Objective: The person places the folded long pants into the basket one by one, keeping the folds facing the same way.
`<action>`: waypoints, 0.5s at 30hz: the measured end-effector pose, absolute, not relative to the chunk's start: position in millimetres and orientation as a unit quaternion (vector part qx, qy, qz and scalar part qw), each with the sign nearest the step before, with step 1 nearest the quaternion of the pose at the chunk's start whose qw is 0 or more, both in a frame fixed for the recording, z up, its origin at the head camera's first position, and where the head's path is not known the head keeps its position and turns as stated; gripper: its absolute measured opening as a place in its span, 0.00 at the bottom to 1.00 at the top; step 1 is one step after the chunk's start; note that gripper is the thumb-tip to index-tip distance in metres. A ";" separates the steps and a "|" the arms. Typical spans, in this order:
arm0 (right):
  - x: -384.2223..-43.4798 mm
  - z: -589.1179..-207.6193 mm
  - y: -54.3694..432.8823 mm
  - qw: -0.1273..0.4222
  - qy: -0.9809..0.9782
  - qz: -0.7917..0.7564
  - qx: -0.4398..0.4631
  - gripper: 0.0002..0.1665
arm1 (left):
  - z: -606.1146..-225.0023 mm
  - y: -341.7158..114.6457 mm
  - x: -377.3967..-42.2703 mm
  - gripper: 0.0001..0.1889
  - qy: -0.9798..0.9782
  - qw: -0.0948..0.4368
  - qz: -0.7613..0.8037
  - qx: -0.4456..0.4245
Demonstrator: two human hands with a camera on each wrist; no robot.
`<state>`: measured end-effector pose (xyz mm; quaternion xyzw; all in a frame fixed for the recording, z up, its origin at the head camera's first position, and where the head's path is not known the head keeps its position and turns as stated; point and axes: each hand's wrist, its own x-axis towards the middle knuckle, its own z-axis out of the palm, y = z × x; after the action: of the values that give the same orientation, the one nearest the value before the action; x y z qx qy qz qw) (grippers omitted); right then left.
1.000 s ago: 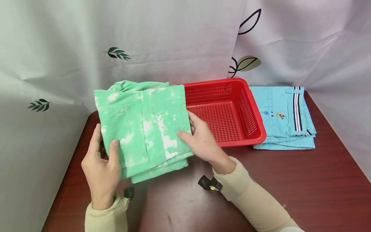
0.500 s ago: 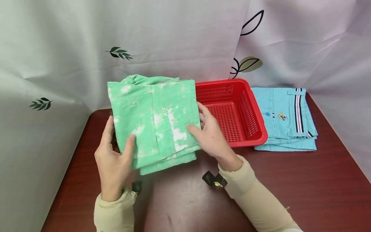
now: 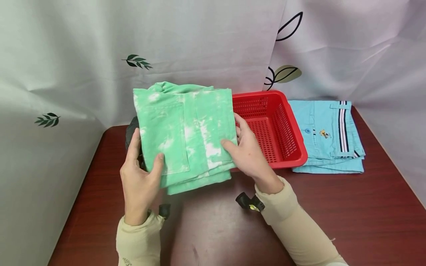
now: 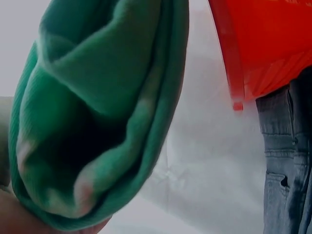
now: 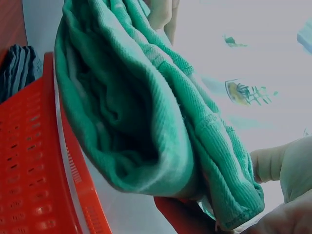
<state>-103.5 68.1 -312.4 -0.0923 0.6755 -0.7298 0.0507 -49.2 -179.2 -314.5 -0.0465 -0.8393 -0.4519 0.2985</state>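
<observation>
A folded pair of green-and-white tie-dye pants [image 3: 173, 136] is held up in both hands, a square patch pocket facing up. My left hand [image 3: 141, 177] grips its left side, thumb on top and fingers beneath. On the right side my right hand [image 3: 247, 151] pinches the edge, thumb over the cloth. Rolled layers of the pants [image 4: 122, 63] fill the left wrist view. In the right wrist view, the thick folded edge of the pants [image 5: 170, 117] shows. The bundle hides the left part of the red basket [image 3: 293, 136].
Folded light blue shorts [image 3: 323, 140] with a striped trim lie right of the basket on the dark red table [image 3: 332, 207]. Dark grey jeans [image 4: 287, 161] lie left of the basket, mostly hidden in the head view. A pale curtain [image 3: 199, 44] stands behind the table.
Both hands have carried the green pants to the right and slightly away from me, over the basket's left part. A piece of the dark jeans now shows behind the left hand.
</observation>
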 end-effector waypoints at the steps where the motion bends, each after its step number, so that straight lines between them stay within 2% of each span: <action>1: -103.6 -312.0 69.0 0.051 0.677 -0.729 -0.091 0.44 | -314.6 -178.3 -49.7 0.41 -0.840 0.295 -0.453 -0.049; 15: -107.5 -310.3 79.8 0.045 0.693 -0.716 -0.076 0.44 | -315.9 -167.6 -62.2 0.40 -0.841 0.273 -0.461 -0.075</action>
<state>-107.5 79.8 -310.3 -0.0760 0.6926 -0.7159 0.0449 -62.2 -167.6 -315.9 -0.0745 -0.8411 -0.4606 0.2734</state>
